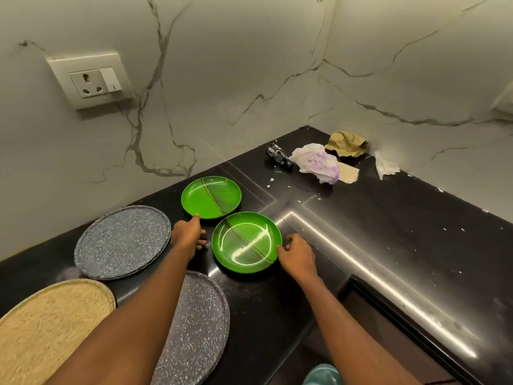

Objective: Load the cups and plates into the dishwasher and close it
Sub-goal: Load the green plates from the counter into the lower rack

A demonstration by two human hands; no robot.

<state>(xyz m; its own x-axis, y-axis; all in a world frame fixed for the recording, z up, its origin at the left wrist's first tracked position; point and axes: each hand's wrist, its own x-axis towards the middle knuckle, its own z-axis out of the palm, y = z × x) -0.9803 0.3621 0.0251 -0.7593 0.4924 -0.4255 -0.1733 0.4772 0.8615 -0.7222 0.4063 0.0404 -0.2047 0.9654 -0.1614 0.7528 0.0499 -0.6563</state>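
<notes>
Two green plates lie flat on the black counter (361, 223). My left hand (187, 234) reaches to the near rim of the far green plate (211, 197), its forefinger touching the edge and the other fingers curled under. My right hand (295, 254) pinches the right rim of the near green plate (245, 243). Two grey speckled plates lie to the left: one (122, 241) beside my left hand, the other (200, 326) partly under my left forearm. A tan woven plate (47, 329) sits at the bottom left. No cups or dishwasher show.
Crumpled tissue (319, 162), brown paper (347, 143), a white scrap (385, 166) and a small dark metal object (279, 155) lie in the counter's back corner. A wall socket (93, 81) sits on the marble wall. The counter edge drops off at the lower right.
</notes>
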